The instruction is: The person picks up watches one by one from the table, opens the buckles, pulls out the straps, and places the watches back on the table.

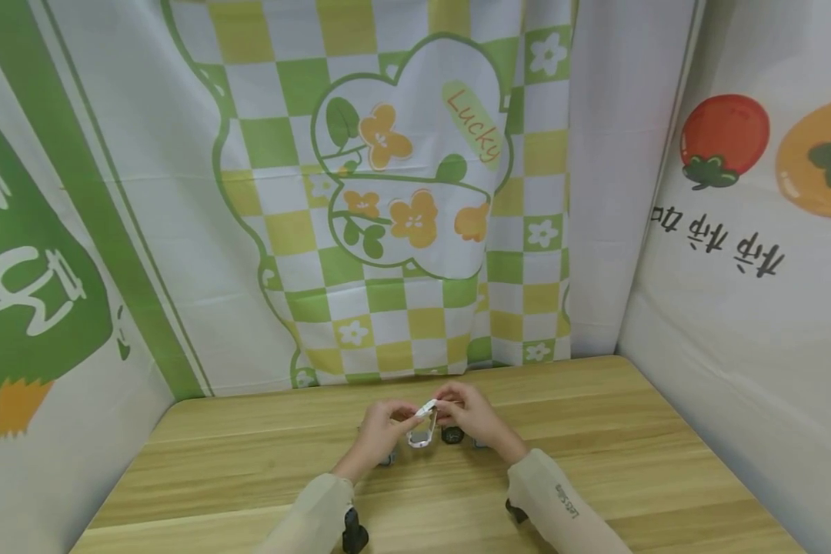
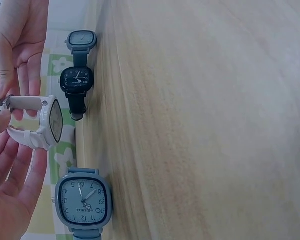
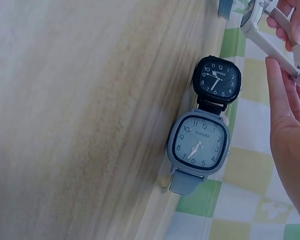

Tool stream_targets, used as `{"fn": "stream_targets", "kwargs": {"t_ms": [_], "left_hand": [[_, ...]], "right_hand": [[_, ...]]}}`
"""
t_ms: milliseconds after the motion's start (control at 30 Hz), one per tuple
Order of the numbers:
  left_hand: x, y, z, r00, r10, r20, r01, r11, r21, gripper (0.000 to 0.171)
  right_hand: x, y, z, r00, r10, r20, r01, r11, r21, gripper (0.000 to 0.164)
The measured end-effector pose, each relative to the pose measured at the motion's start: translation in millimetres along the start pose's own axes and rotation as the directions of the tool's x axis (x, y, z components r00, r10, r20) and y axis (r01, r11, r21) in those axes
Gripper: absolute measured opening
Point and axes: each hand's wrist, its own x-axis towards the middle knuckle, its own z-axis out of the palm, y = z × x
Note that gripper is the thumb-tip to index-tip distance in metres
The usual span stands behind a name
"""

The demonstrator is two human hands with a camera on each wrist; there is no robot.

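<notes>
White watch: held up above the counter (image 1: pixel 263 469) between both hands, the white watch (image 1: pixel 419 439) has its strap bent round into a loop, with the dial hanging at the lower end in the head view
Left hand: the left hand (image 1: pixel 377 431) pinches the strap near the buckle, thumb on top
Right hand: the right hand (image 1: pixel 474 415) pinches the strap end beside the buckle too, its fingertips close to those of the other hand
Black watch: lying on the counter, dial up, the black watch (image 3: pixel 217 79) is near the right hand
Grey-blue watch: just beside the black one, the grey-blue watch (image 3: pixel 199 142) lies dial up, farther to the person's right
Blue-grey watch: on the person's left, well apart from that pair, the blue-grey watch (image 2: pixel 83 201) lies near the left hand
Sleeves: beige, the right sleeve (image 1: pixel 561 500) printed with small dark lettering
Backdrop: a checked cloth (image 1: pixel 402 300) in green, yellow and white hangs behind the counter, with "Lucky" printed on it
</notes>
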Motion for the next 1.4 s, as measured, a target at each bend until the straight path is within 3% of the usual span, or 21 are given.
{"fn": "stream_targets", "kwargs": {"t_ms": [500, 1000, 1400], "left_hand": [[2.6, 5.6, 0.0, 1.0, -0.031, 0.001, 0.031, 0.999, -0.022, 0.015], [-0.7, 4.0, -0.2, 1.0, -0.013, 0.005, 0.013, 1.0, 0.012, 0.014], [-4.4, 1.6, 0.8, 1.0, -0.015, 0.01, 0.014, 1.0, 0.024, 0.013]], "right_hand": [[0.7, -2.5, -0.4, 0.999, -0.005, 0.046, 0.007, 0.999, -0.032, 0.026], [1.5, 1.3, -0.6, 0.998, -0.045, 0.049, 0.046, 0.998, -0.031, 0.018], [0.0, 4.1, -3.7, 0.998, -0.017, 0.06, 0.018, 1.0, -0.009, 0.019]]}}
